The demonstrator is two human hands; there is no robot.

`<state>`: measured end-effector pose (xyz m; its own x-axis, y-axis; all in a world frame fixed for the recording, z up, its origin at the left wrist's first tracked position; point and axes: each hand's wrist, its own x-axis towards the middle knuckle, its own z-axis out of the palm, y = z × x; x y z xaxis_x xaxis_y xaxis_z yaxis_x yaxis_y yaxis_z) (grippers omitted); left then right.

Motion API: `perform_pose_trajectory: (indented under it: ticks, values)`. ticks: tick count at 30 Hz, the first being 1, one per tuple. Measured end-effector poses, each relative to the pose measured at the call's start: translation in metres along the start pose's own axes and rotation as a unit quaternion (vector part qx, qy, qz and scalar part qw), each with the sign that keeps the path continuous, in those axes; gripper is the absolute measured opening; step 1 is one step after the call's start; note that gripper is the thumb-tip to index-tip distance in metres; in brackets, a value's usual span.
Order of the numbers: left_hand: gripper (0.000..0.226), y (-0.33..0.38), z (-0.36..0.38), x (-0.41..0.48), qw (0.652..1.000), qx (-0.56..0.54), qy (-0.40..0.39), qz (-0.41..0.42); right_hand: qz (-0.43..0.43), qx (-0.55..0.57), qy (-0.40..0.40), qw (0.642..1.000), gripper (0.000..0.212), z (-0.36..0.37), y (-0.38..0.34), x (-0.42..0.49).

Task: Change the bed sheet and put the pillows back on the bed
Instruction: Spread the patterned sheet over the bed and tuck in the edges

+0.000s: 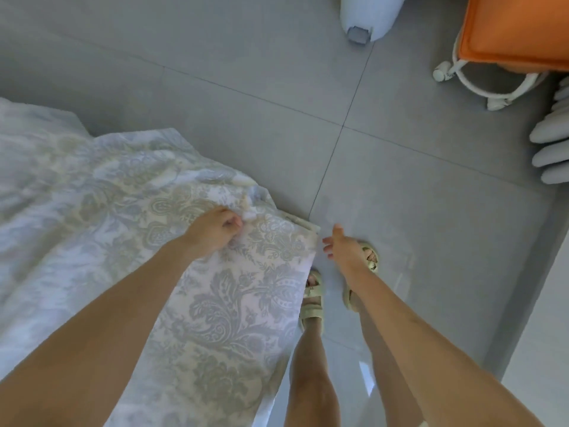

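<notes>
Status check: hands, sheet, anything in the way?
Left hand grips bunched patterned sheet. Right hand open beside the sheet's corner, holding nothing. Sheet drapes down toward tile floor. Orange-cushioned wheeled chair stands apart, far right.

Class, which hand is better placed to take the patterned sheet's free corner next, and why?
Right: the right hand is open beside that corner of the sheet, while the left hand grips it further in.

Found open tiled floor [400, 180] ahead and rightward, was walled off leftward by the draped patterned sheet [123, 195], met an orange wheeled chair [517, 32] and white container [371, 16] along the far edge, pale rounded items [551, 149] at right.
</notes>
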<state>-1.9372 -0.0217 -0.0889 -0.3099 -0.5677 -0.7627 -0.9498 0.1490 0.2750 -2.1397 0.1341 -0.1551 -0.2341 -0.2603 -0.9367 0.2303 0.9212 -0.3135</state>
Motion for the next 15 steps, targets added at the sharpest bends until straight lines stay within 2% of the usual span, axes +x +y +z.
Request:
perform_pose_trajectory:
  ticks: [3,6,9,12,15]
  values:
    - [0.027,0.015,-0.016,-0.011,0.995,-0.074,0.021,-0.056,-0.089,-0.067,-0.004,0.994,0.047,-0.020,-0.051,-0.017]
    - [0.028,0.021,-0.032,-0.024,0.981,-0.124,0.088,-0.119,-0.158,-0.145,-0.039,0.976,0.042,-0.035,-0.107,-0.043]
    - [0.033,0.019,-0.048,-0.032,0.958,-0.150,0.153,-0.191,-0.211,-0.222,-0.056,0.950,0.046,-0.040,-0.156,-0.060]
    - [0.030,0.011,-0.054,-0.040,0.930,-0.177,0.198,-0.256,-0.239,-0.267,-0.063,0.932,0.043,-0.029,-0.193,-0.069]
    - [0.028,-0.004,-0.055,-0.037,0.929,-0.144,0.238,-0.243,-0.208,-0.271,-0.103,0.934,0.033,-0.001,-0.209,-0.063]
